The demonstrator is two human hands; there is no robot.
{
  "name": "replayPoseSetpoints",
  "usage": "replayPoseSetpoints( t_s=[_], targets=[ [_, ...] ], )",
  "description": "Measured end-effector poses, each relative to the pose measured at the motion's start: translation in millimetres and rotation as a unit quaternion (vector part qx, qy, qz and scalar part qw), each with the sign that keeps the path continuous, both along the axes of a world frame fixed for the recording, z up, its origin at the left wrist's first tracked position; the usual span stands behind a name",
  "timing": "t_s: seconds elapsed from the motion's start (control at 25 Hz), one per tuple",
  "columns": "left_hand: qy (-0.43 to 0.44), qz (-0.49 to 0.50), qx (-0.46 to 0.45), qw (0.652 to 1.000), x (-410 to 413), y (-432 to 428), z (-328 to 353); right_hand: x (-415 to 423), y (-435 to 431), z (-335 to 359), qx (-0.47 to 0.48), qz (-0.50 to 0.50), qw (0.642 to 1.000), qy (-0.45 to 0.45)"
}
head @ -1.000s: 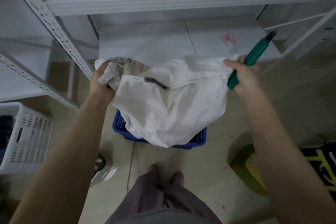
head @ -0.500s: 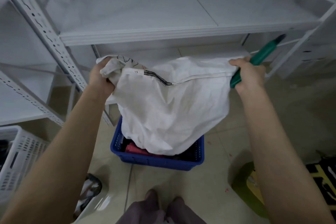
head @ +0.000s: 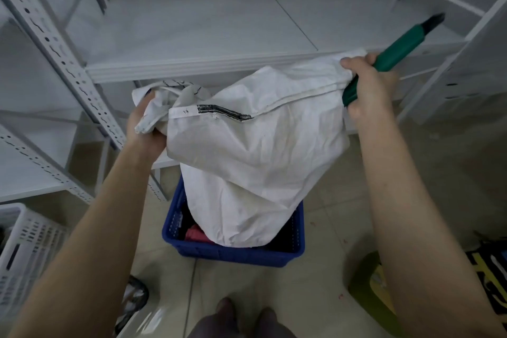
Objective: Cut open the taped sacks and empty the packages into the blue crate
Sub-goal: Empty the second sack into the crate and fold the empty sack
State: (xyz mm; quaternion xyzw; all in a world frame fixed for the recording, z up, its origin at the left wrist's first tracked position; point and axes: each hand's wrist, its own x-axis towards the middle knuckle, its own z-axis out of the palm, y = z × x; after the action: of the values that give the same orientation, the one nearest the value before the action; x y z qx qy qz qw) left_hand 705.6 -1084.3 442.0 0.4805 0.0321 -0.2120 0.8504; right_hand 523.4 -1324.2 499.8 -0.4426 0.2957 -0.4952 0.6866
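Over the blue crate (head: 233, 254), left hand (head: 145, 132) and right hand (head: 367, 85) grip the sack (head: 260, 162); best shake gently, mouth down.

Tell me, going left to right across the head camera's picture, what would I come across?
White crate → left hand → white sack → right hand → green-handled cutter → black-and-yellow bag at the right edge.
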Motion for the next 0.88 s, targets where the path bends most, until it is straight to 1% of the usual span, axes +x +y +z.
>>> replayPoseSetpoints(
  t_s=[0.04, 0.12, 0.2, 0.24, 0.28, 0.32, 0.4, 0.44, 0.52, 0.56, 0.6, 0.64, 0.68, 0.72, 0.8, 0.84, 0.88],
  targets=[
    [-0.002, -0.007, 0.013, 1.000, -1.5, 1.2, -2.7, -2.3, -1.3, -7.5, 0.010, 0.001, 1.000, -0.001],
    [-0.004, -0.022, 0.011, 1.000, 3.8, 4.6, -14.8, -7.1, 2.1, -19.5, 0.041, -0.018, 0.998, 0.039],
    [-0.022, -0.082, 0.039, 0.996, -0.3, 9.9, -25.9, -10.7, 6.3, -42.0, 0.082, -0.030, 0.995, 0.052],
    [-0.039, -0.130, 0.078, 0.988, -5.8, 11.9, -33.7, -13.5, 7.1, -54.2, 0.113, -0.035, 0.991, 0.060],
    [-0.060, -0.166, 0.139, 0.974, -10.9, 13.5, -42.1, -17.1, 7.9, -65.6, 0.143, -0.046, 0.987, 0.063],
    [-0.075, -0.210, 0.214, 0.951, -16.5, 16.9, -48.1, -20.9, 9.5, -73.4, 0.175, -0.054, 0.981, 0.057],
    [-0.092, -0.293, 0.350, 0.885, -24.3, 26.2, -63.6, -25.7, 11.2, -82.0, 0.227, -0.058, 0.972, 0.035],
    [-0.052, -0.336, 0.356, 0.870, -29.5, 28.3, -72.8, -26.1, 12.0, -85.2, 0.237, -0.055, 0.970, 0.022],
    [0.041, -0.421, 0.323, 0.847, -48.9, 27.1, -89.2, -22.3, 13.0, -89.6, 0.248, -0.061, 0.967, 0.000],
    [0.031, -0.429, 0.317, 0.845, -63.2, 25.2, -99.2, -19.5, 14.6, -90.6, 0.254, -0.059, 0.965, -0.004],
    [0.035, -0.416, 0.296, 0.859, -76.3, 20.9, -108.0, -15.7, 17.4, -92.8, 0.259, -0.045, 0.965, -0.006],
    [0.070, -0.376, 0.253, 0.889, -88.1, 13.4, -113.8, -11.6, 21.9, -95.7, 0.267, -0.017, 0.964, -0.003],
    [0.136, -0.333, 0.202, 0.911, -97.7, 3.0, -111.5, -8.7, 24.7, -99.8, 0.273, 0.015, 0.962, 0.008],
    [0.157, -0.294, 0.166, 0.928, -98.5, -7.7, -108.8, -8.0, 26.1, -103.6, 0.279, 0.042, 0.959, 0.027],
    [0.135, -0.235, 0.097, 0.958, -81.0, -22.2, -90.4, -12.5, 22.2, -105.2, 0.290, 0.090, 0.951, 0.059],
    [0.121, -0.206, 0.065, 0.969, -66.7, -23.4, -79.2, -16.4, 16.3, -101.7, 0.280, 0.103, 0.952, 0.070],
    [0.098, -0.187, 0.053, 0.976, -53.0, -25.1, -68.5, -18.9, 7.6, -97.7, 0.259, 0.104, 0.958, 0.067]
  ],
)
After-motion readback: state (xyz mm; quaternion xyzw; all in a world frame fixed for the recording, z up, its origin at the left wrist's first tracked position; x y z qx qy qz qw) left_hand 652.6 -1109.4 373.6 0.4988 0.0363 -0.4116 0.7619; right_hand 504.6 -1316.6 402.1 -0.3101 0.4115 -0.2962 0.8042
